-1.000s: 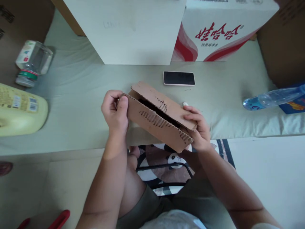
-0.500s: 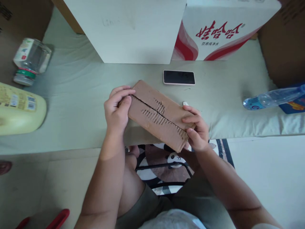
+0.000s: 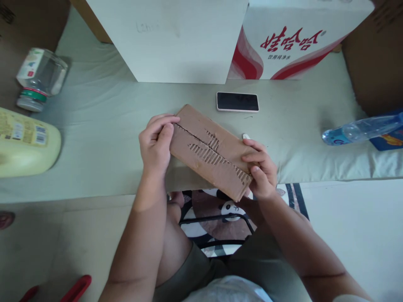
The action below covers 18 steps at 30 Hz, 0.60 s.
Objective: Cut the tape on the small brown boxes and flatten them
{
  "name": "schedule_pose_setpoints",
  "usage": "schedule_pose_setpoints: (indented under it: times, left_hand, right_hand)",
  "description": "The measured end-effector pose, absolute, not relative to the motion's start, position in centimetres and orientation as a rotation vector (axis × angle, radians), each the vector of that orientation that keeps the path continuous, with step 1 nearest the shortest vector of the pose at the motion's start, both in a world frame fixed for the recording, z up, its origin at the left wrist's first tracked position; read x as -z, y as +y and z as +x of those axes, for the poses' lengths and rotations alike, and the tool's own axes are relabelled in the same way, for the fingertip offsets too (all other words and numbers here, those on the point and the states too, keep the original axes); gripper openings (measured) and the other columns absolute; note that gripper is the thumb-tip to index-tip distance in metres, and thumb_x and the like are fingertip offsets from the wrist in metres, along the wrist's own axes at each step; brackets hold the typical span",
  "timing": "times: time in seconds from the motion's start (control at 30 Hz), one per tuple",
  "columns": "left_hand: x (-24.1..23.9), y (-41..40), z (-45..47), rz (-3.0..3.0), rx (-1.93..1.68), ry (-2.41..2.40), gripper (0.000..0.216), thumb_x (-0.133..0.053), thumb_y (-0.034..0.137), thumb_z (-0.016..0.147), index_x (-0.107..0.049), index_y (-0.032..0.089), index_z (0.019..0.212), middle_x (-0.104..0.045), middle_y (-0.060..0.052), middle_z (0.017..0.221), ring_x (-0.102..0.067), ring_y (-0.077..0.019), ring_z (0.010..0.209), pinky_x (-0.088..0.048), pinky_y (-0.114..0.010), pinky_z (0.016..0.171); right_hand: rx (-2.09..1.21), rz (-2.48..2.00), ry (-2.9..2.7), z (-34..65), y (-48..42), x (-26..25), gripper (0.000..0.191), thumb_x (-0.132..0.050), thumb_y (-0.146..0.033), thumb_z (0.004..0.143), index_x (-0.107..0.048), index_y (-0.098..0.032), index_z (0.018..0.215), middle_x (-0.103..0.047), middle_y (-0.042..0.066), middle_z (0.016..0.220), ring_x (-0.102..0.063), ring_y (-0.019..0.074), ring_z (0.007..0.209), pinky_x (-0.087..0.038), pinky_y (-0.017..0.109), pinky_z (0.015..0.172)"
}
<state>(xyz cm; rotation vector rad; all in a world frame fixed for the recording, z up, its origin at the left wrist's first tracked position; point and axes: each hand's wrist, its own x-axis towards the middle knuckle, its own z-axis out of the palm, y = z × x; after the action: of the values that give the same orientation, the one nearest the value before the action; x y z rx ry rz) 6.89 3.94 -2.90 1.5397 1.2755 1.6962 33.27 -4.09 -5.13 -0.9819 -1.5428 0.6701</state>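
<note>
A small brown cardboard box (image 3: pixel 201 130) is held tilted between both hands, over the front edge of the cloth-covered surface. A seam runs along its upper face, and torn patches beside it bare the corrugated layer. My left hand (image 3: pixel 156 140) grips the upper left end, thumb on the face by the seam. My right hand (image 3: pixel 262 170) is closed on the lower right end, with fingers on the top and the thumb near the seam's end. Just beyond the box lies a phone (image 3: pixel 237 102) with a dark screen. A small white object (image 3: pixel 245 136) peeks out behind my right fingers.
Tall white cartons (image 3: pixel 182 46) stand at the back, one with red print (image 3: pixel 285 46). On the left are a clear jar (image 3: pixel 42 75) and a large yellow bottle (image 3: pixel 30 144). To the right, a clear plastic bottle (image 3: pixel 359 130) rests by a blue packet (image 3: pixel 388 140).
The box and both hands stay almost where they were. The right thumb has shifted slightly to the right along the box's end.
</note>
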Motion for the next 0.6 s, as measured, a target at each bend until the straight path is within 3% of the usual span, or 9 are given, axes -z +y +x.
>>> schedule_pose_setpoints:
  times: [0.1, 0.23, 0.33, 0.6]
  left_hand:
    - [2.91, 3.98, 6.85, 1.560, -1.694, 1.261, 0.028, -0.068, 0.049, 0.096, -0.084, 0.027, 0.092, -0.079, -0.004, 0.102, -0.072, -0.0228, 0.108, -0.055, -0.038, 0.102]
    - [3.21, 4.04, 6.62, 1.460, -1.648, 1.293, 0.041, -0.074, 0.061, 0.088, -0.081, 0.027, 0.110, -0.080, -0.005, 0.108, -0.074, -0.0219, 0.101, -0.059, -0.036, 0.093]
    - [3.40, 4.08, 6.41, 1.458, -1.612, 1.318, 0.046, -0.080, 0.059, 0.083, -0.079, 0.026, 0.114, -0.079, -0.006, 0.111, -0.074, -0.0235, 0.106, -0.060, -0.035, 0.094]
    - [2.66, 3.83, 6.20, 1.615, -1.539, 1.355, 0.028, -0.076, 0.042, 0.091, -0.078, 0.028, 0.116, -0.074, -0.006, 0.121, -0.071, -0.0262, 0.117, -0.058, -0.041, 0.106]
  right_hand:
    - [-0.665, -0.968, -1.548, 33.31, -4.05, 5.22, 0.022, -0.052, -0.033, 0.099, -0.071, -0.029, 0.107, -0.066, 0.005, 0.141, -0.061, 0.0305, 0.135, -0.047, 0.055, 0.114]
    - [-0.664, -0.948, -1.551, 33.31, -3.97, 5.14, 0.021, -0.053, -0.033, 0.099, -0.072, -0.028, 0.108, -0.066, 0.005, 0.141, -0.061, 0.0305, 0.133, -0.047, 0.054, 0.114]
    - [-0.691, -0.933, -1.542, 33.29, -4.00, 5.18, 0.021, -0.053, -0.032, 0.099, -0.072, -0.030, 0.109, -0.064, 0.004, 0.143, -0.060, 0.0295, 0.135, -0.045, 0.053, 0.116]
    - [-0.692, -0.976, -1.535, 33.31, -4.20, 5.48, 0.024, -0.050, -0.038, 0.101, -0.071, -0.030, 0.108, -0.064, 0.005, 0.143, -0.058, 0.0325, 0.138, -0.042, 0.059, 0.119]
